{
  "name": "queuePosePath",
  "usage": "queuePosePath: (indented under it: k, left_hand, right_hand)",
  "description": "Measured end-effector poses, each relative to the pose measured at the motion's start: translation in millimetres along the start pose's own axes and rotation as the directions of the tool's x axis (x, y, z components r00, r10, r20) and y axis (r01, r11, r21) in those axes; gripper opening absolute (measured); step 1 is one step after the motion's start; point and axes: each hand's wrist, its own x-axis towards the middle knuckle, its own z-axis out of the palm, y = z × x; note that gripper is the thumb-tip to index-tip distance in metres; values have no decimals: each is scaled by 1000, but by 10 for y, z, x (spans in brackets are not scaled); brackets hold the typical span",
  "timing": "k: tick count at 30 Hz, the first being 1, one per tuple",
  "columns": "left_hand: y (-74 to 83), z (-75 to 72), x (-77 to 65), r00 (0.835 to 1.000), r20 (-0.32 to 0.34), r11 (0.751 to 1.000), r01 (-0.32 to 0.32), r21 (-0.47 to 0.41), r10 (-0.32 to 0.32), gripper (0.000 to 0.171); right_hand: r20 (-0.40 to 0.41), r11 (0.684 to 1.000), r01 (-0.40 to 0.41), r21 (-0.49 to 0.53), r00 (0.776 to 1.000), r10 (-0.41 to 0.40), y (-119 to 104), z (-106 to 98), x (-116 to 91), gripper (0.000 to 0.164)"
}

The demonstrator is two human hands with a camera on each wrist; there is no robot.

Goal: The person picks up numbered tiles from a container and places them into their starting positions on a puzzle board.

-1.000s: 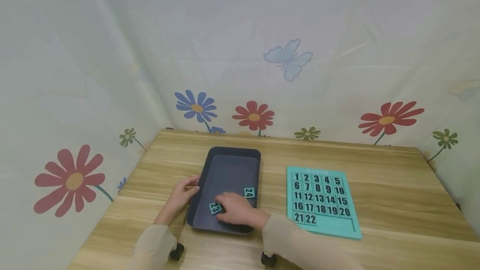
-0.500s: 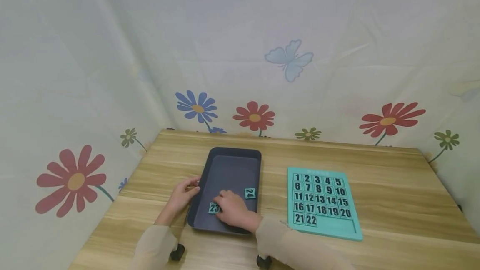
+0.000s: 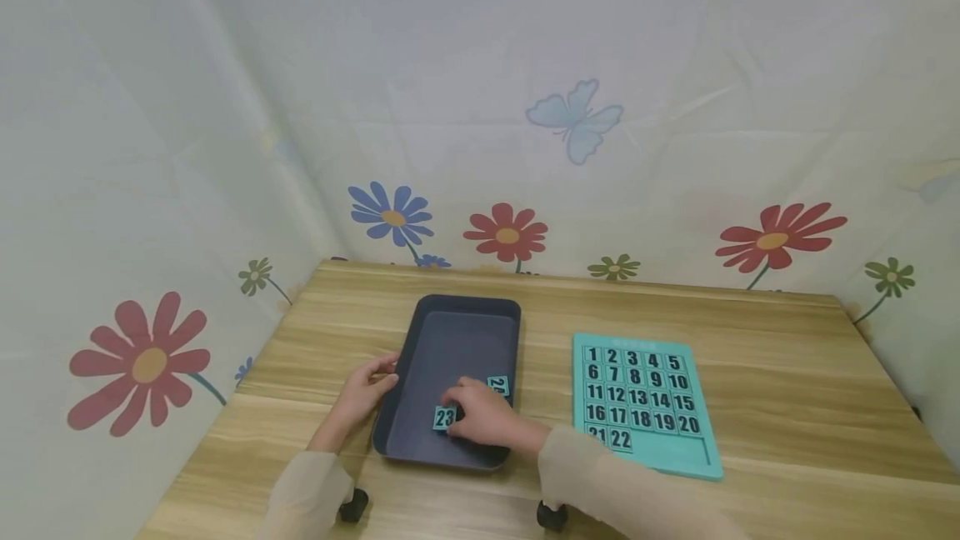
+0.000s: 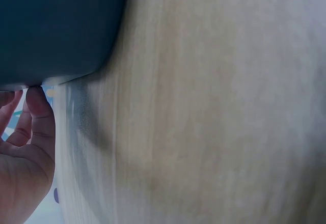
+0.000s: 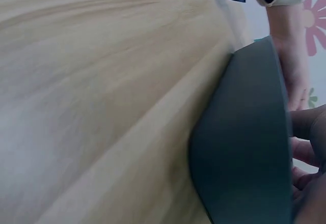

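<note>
In the head view a dark rectangular tray [image 3: 459, 348] lies on the table. My left hand [image 3: 365, 388] holds its left rim, thumb and fingertips at the edge; the left wrist view shows the thumb [image 4: 41, 112] against the tray's outer wall. Over the tray's near half, my right hand [image 3: 486, 415] pinches a teal number tile marked 23 [image 3: 445, 418] between thumb and forefinger. A second tile [image 3: 497, 384] lies by the right wall, partly covered by that hand. The right wrist view shows mostly the tray's outside [image 5: 244, 137], with the tile hidden.
Right of the tray lies a teal number board [image 3: 708, 448] with tiles 1 to 22 in rows and a bare recess at its lower right. My right sleeve [image 3: 592, 465] overlaps its lower left corner. A flowered cloth [image 3: 660, 190] hangs behind the wooden table [image 3: 787, 390].
The 23 tile lay flat and turned beneath my right fingers; now it is pinched upright-facing and has shifted right. My right hand has moved slightly right, covering part of the other tile. The left hand stays put.
</note>
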Motion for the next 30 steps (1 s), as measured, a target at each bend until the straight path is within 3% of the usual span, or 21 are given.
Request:
queuePosePath:
  k: [9, 21, 30]
  left_hand:
    - [10, -5, 5, 1000, -2, 1000, -10, 18, 10, 40]
    - [-18, 0, 13, 1000, 6, 1000, -10, 27, 10, 40]
    - [-3, -5, 9, 1000, -1, 998, -25, 54, 25, 39]
  right_hand:
    - [9, 994, 37, 106, 999, -38, 90, -332, -281, 32]
    - [-17, 968, -10, 249, 1000, 14, 379, -796, -658, 30]
    - [-89, 964, -68, 257, 992, 94, 726, -1059, -1022, 32]
